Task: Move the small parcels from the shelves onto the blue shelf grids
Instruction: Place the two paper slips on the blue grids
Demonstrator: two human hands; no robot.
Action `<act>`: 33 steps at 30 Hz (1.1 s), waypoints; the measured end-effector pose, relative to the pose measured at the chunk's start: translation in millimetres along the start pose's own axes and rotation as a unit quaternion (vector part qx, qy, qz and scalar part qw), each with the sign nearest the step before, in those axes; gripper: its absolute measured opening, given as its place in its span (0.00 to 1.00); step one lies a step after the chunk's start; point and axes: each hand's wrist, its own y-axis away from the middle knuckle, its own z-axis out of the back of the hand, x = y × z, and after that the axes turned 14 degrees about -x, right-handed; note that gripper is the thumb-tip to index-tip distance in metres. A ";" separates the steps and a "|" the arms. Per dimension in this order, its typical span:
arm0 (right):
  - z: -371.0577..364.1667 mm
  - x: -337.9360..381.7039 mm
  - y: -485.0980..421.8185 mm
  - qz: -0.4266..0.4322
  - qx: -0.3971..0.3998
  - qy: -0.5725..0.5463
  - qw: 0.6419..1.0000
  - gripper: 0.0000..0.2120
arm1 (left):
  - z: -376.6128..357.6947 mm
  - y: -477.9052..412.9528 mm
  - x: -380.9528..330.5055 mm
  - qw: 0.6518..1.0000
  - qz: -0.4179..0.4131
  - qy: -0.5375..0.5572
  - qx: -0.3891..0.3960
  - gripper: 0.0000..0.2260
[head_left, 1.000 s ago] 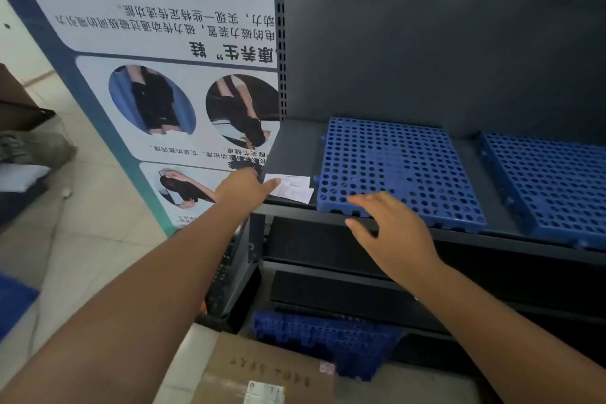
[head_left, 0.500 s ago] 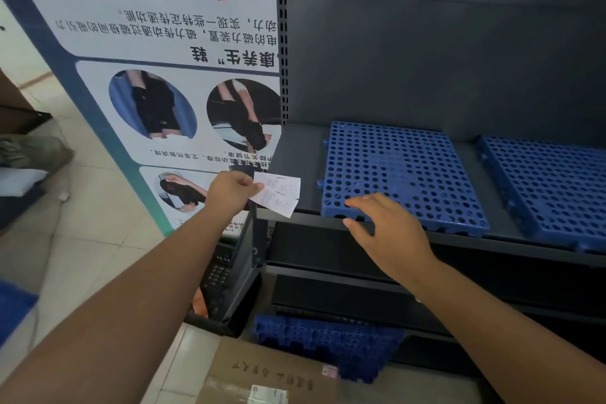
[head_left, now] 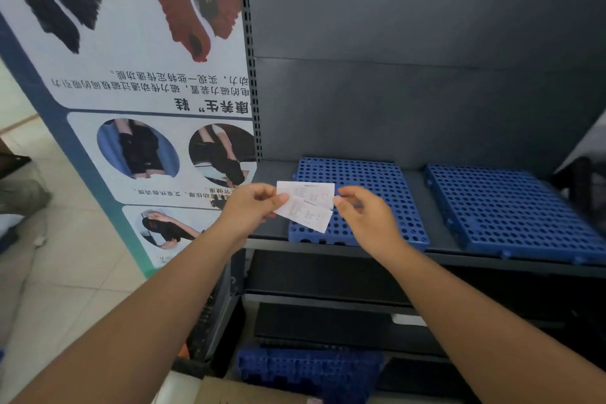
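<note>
Nearest me, my left hand pinches the white paper slips between thumb and curled fingers. My right hand pinches their opposite edge, fingers bent. The two printed slips overlap, held in the air just above the front of the left blue grid on the dark shelf; a second grid lies beside it.

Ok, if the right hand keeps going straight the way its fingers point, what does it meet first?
The paper slips: the right hand points left at their right edge and seems to touch it already. The left hand lies just beyond.
</note>
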 end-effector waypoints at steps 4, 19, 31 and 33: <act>27.6 -4.9 -3.0 0.000 -0.029 -0.006 1.000 0.08 | -28.5 24.6 -16.3 1.000 -0.002 0.000 0.018 0.05; 72.6 -65.7 -31.5 -0.035 -0.046 0.031 0.998 0.07 | -64.4 50.7 1.5 0.998 0.021 -0.064 -0.021 0.06; 22.6 -119.1 -47.9 -0.045 -0.044 0.193 0.979 0.09 | -45.8 44.7 44.5 0.995 0.062 -0.064 -0.033 0.05; 20.8 -119.6 -46.6 -0.024 -0.038 0.222 0.974 0.09 | -46.0 45.1 47.3 0.996 0.055 -0.063 -0.033 0.05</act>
